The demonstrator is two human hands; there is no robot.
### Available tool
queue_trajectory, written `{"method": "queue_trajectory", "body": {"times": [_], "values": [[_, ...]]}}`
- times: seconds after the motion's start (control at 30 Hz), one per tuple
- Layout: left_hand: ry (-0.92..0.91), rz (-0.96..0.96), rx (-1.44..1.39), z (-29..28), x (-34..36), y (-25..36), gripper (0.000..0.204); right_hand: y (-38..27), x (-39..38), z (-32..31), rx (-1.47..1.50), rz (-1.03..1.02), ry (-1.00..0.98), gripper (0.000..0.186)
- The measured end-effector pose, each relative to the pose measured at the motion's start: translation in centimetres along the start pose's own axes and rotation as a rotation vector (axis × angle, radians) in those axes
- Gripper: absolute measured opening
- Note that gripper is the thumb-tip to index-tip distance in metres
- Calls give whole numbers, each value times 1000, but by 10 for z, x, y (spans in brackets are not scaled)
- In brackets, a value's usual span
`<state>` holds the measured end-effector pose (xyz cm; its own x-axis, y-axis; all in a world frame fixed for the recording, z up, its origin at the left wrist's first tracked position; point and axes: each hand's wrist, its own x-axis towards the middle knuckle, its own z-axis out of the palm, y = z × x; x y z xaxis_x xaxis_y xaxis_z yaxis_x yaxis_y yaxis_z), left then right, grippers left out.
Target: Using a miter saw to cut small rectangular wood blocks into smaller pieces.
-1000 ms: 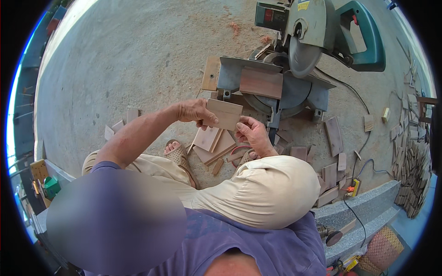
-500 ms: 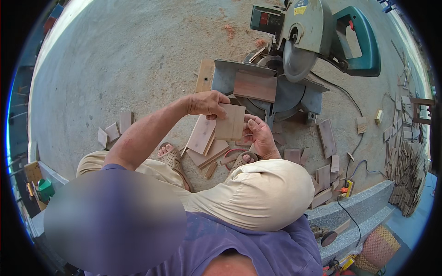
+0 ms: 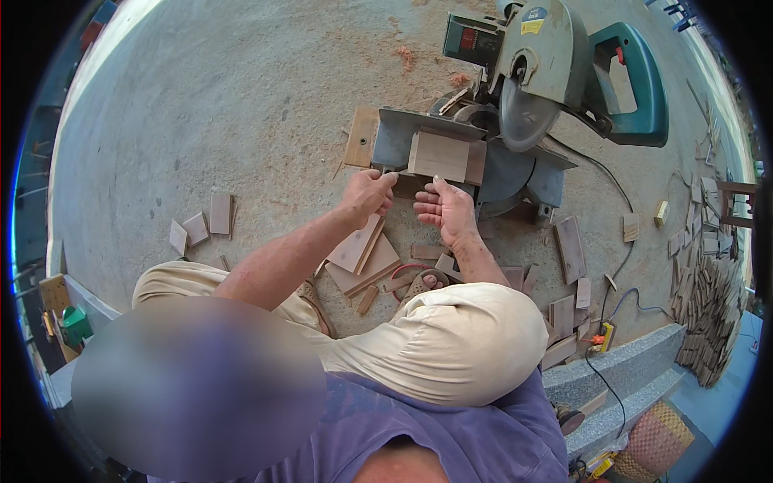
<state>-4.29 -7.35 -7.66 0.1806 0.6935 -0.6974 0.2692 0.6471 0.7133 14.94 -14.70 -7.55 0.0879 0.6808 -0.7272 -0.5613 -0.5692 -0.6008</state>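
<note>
A pale square wooden board [image 3: 440,157] lies on the bed of the miter saw [image 3: 543,72], over a darker reddish board [image 3: 477,163] whose right end shows. My left hand [image 3: 370,196] is at the bed's near left edge, its fingers curled and pressed together; anything between them is hidden. Just below the pale board's near edge is my right hand [image 3: 448,211], palm turned inward, its thumb raised and fingers loosely bent apart, with nothing in it. The saw's head is raised, and its blade [image 3: 525,115] stands to the right of the boards.
Loose boards [image 3: 354,248] lie stacked between my feet, with more offcuts [image 3: 570,245] to the right. Three small pieces [image 3: 196,228] rest at left. A black cord [image 3: 600,167] runs from the saw past a granite step [image 3: 620,362]. Thin strips [image 3: 708,314] are heaped far right.
The pale board has gone from my left hand onto the saw bed, on top of the darker board. Both hands have moved forward to the bed's near edge.
</note>
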Motion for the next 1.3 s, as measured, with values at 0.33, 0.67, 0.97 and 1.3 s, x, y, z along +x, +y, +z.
{"method": "queue_trajectory", "body": {"times": [0.33,0.67,0.97,1.3], "values": [[237,908,746,36,-5,13,26,6,-3,-38,-1251,-1187,623,46],[426,737,685,46,10,9,24,-10,20,-40,-1250,-1160,632,42],[-132,-231,-510,61,16,13,53,-7,25,-42,-1277,-1253,615,39],[-108,-103,-474,76,25,1,51,-5,31,-47,-1301,-1339,595,40]]}}
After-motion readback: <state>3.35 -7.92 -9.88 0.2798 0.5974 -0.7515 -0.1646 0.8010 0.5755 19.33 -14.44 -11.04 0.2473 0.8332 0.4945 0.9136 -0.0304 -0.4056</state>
